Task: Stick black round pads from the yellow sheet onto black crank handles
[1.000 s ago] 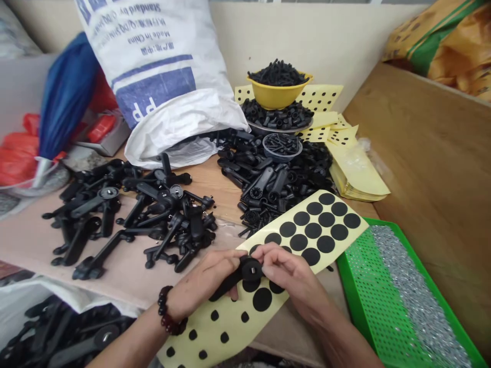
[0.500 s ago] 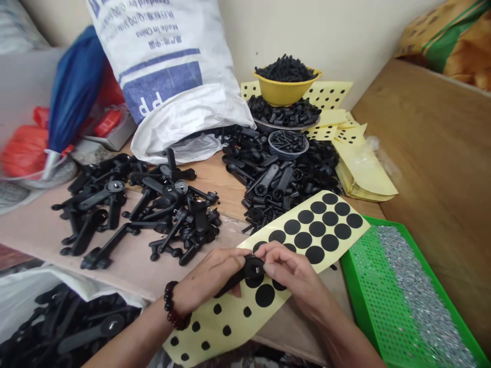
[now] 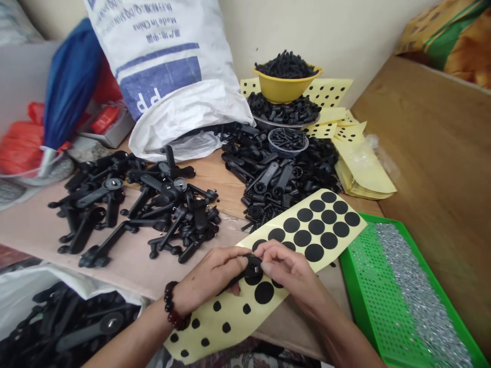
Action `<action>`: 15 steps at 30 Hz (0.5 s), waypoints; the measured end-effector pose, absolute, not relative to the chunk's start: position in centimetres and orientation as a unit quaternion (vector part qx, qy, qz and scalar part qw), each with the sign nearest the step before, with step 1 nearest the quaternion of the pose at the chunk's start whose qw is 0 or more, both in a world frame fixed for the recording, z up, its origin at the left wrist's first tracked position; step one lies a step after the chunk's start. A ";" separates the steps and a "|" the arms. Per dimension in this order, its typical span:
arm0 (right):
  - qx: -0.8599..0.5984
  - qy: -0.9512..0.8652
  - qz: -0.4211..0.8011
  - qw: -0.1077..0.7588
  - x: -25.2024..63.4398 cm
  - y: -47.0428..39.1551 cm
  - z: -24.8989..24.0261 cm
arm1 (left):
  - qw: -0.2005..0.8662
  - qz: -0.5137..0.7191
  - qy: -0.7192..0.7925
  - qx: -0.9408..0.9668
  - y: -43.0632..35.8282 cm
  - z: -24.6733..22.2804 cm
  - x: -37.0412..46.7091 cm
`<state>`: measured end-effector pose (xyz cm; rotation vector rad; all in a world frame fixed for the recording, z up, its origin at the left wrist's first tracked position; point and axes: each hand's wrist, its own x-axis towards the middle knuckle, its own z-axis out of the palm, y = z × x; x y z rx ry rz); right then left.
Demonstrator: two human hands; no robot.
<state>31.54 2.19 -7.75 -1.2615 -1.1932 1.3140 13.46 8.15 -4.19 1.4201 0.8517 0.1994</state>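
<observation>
My left hand (image 3: pixel 215 271), with a dark bead bracelet (image 3: pixel 174 306) at its wrist, is wrapped round a black plastic arm (image 3: pixel 253 267). The round end of that arm faces up, and a small metal bolt stands at its middle. My right hand (image 3: pixel 289 266) pinches the right rim of the round end; its fingertips partly hide what lies between them. Beneath both hands lies a yellow backing sheet (image 3: pixel 236 327) of black round stickers (image 3: pixel 314 253). Large discs fill its far part, while small dark dots show at the near end.
Finished-looking black arms (image 3: pixel 153 220) lie heaped at the left. Behind are loose black parts (image 3: pixel 268 176), a yellow bowl (image 3: pixel 284 92) and a white sack (image 3: pixel 192 107). A green tray (image 3: pixel 372 286) of small metal pieces stands right. An open bag (image 3: pixel 76 291) holds more arms at lower left.
The camera view has shifted slightly. Both hands stay at the round end of the black plastic arm, the right fingertips moving only a little along its rim.
</observation>
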 end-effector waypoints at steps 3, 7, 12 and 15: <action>-0.515 -0.501 0.520 0.463 31.4 2.2 -7.7 | 0.678 0.099 0.379 0.622 8.0 -5.0 13.5; -0.521 -0.511 0.503 0.464 31.1 2.2 -7.5 | 0.657 0.113 0.408 0.624 7.6 -5.8 13.7; -0.545 -0.497 0.498 0.457 31.1 1.9 -7.8 | 0.625 0.132 0.428 0.639 6.9 -6.0 13.6; -0.545 -0.464 0.534 0.450 31.2 1.5 -8.1 | 0.622 0.144 0.432 0.637 6.6 -5.9 13.4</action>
